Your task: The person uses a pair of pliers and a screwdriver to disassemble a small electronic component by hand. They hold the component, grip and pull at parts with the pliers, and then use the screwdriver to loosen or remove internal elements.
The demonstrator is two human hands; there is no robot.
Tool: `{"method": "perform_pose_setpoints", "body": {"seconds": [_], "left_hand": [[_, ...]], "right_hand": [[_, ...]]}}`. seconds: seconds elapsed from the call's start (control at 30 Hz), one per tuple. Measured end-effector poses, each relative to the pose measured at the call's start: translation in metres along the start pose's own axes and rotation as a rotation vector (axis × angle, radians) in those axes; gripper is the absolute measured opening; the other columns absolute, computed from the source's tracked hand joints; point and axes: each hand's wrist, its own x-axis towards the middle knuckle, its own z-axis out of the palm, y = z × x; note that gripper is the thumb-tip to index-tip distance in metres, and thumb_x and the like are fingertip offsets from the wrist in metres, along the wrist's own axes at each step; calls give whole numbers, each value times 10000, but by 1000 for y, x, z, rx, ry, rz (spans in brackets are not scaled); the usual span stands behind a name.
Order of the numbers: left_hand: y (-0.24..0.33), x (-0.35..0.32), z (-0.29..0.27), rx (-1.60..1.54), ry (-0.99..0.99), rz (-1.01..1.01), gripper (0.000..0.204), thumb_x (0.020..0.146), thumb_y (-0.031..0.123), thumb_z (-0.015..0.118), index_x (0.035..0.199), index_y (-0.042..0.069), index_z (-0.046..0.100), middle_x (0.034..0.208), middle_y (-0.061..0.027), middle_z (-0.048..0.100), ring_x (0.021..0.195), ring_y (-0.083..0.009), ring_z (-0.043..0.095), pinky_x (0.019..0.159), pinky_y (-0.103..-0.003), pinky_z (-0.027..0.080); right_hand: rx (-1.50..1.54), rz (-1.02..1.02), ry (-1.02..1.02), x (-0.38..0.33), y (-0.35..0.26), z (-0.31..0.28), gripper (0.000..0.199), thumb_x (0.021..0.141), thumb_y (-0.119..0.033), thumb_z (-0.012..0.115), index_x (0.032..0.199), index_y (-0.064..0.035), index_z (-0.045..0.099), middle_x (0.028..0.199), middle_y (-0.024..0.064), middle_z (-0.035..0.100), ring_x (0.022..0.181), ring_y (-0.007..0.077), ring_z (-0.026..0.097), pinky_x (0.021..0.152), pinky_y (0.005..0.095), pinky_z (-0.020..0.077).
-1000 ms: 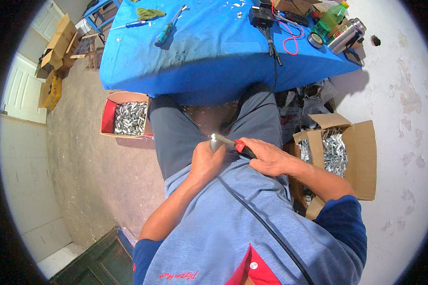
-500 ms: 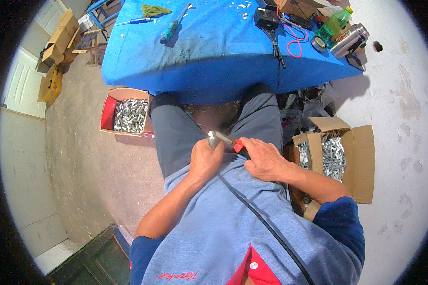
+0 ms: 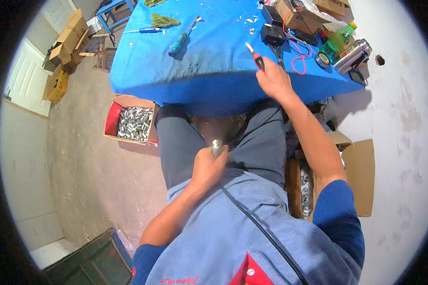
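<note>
My left hand (image 3: 207, 167) is wrapped round a small silver metal cylinder (image 3: 217, 148), held upright above my lap, its light top end showing. My right hand (image 3: 274, 80) is stretched forward over the front edge of the blue-covered table (image 3: 214, 71). It grips a short tool with a red and black handle (image 3: 258, 62); the narrow, pale metal end points up and away from me. Motion blur hides that tool's exact kind. Beyond its tip lies a black box-shaped device (image 3: 272, 34) with cables.
Left of my legs, an open carton (image 3: 154, 124) holds many silver cylinders; another open carton (image 3: 359, 175) stands right. On the table lie a screwdriver (image 3: 178, 43), a green cloth (image 3: 164, 21), a green bottle (image 3: 337, 39) and a steel flask (image 3: 353, 56). A black cable (image 3: 264, 229) crosses my shirt.
My right hand has moved from beside the cylinder at my lap forward to the table's edge, carrying the red-handled tool. My left hand stays at my lap with the cylinder.
</note>
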Motion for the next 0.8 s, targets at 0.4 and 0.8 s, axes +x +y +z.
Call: {"method": "perform_pose_setpoints", "body": {"seconds": [0.4,0.8], "left_hand": [[22,15,-39,65,160,9,380,922,249,613,668,-22,533,545,-54,462,533,-123,407,497,-356,361],[9,-6,-33,173,-71,125,168,836,151,638,824,-14,668,678,-195,625,634,-286,654,593,-390,480]], "right_hand": [[755,-267,-725,-19,-97,2,312,918,-292,636,1082,-29,668,932,4,667,857,121,607,777,294,503],[1014,-53,-1298,-85,-84,25,265,904,-306,668,827,-52,667,715,-5,614,603,70,536,554,232,440]]}}
